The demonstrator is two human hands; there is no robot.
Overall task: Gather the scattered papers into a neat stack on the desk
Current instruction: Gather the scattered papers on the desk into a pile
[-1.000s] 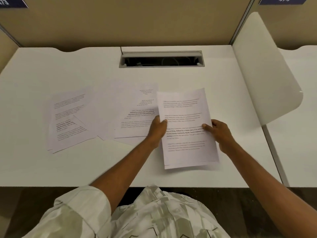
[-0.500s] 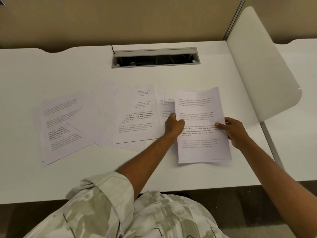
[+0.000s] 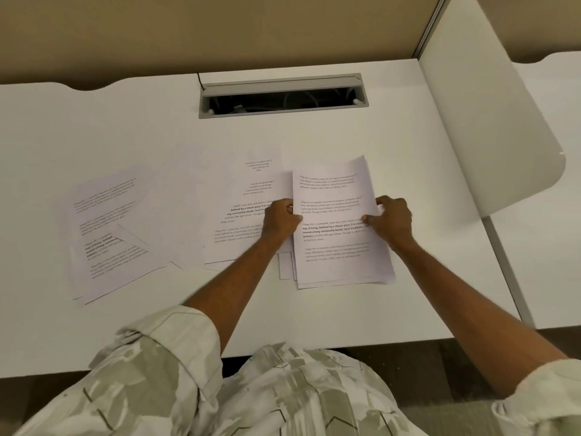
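At the left of the frame, loose printed sheets are lying overlapped and askew on the white desk. At centre, the left hand is pinching the left edge of a small uneven stack, while the right hand is gripping its right edge.

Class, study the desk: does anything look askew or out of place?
Yes. The sheets at the left lie fanned and tilted, edges crossing. The middle sheet is turned upside down to the viewer. Under the held pile, lower edges stick out unevenly, so it is not yet squared.
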